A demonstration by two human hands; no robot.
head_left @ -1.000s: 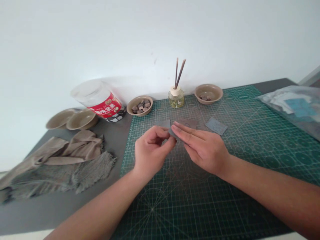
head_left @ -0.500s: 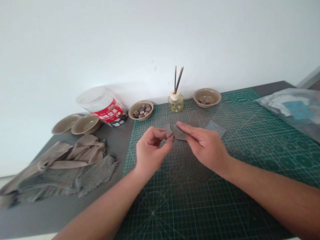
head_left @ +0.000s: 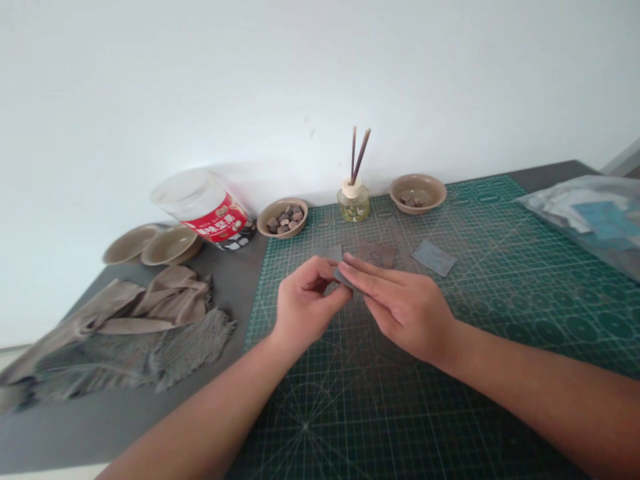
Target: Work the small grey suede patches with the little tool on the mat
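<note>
My left hand [head_left: 307, 300] is curled, with thumb and fingers pinching a small grey piece of sheet material [head_left: 342, 277]. My right hand [head_left: 400, 307] lies with its straight fingers pressed against that same piece from the right. Just beyond my fingertips, a grey square [head_left: 329, 252] and a brownish-grey square [head_left: 376, 255] lie on the green cutting mat [head_left: 400, 413], partly hidden by my hands. A third, blue-grey square [head_left: 434, 258] lies further right, apart from my hands.
Along the back stand a reed diffuser [head_left: 353, 203], two bowls holding small brown pieces [head_left: 282, 218], and a clear jar with a red label [head_left: 203, 207]. Left of the mat are stacked empty bowls [head_left: 150, 245] and crumpled cloth [head_left: 130, 340]. A clear plastic bag [head_left: 585, 220] lies far right.
My right fingers have come back toward my left hand and onto the small grey piece. The blue-grey square is no longer partly covered. The view has shifted slightly.
</note>
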